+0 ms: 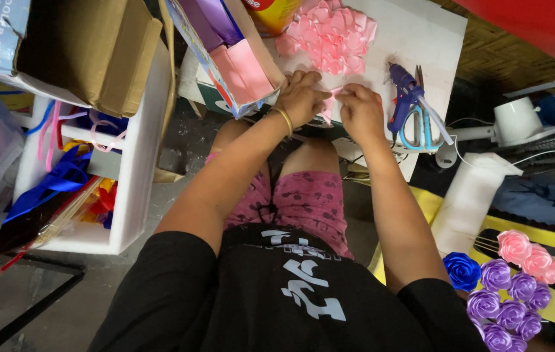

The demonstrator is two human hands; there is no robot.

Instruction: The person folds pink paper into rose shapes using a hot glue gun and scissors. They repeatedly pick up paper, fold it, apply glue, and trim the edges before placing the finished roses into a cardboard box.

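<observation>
Both hands meet at the near edge of the white board [414, 39]: the left hand [301, 98] and right hand [360, 111] pinch a small pink ribbon piece [330, 107] between curled fingers. Folded pink petals [330, 32] lie toward the far edge, a blue glue gun [405, 91] at the right edge.

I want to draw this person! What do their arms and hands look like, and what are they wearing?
Both arms are bare below short black sleeves. The left hand has a thin gold-coloured bangle round its wrist. The right hand wears nothing: no ring, watch or glove shows.
</observation>
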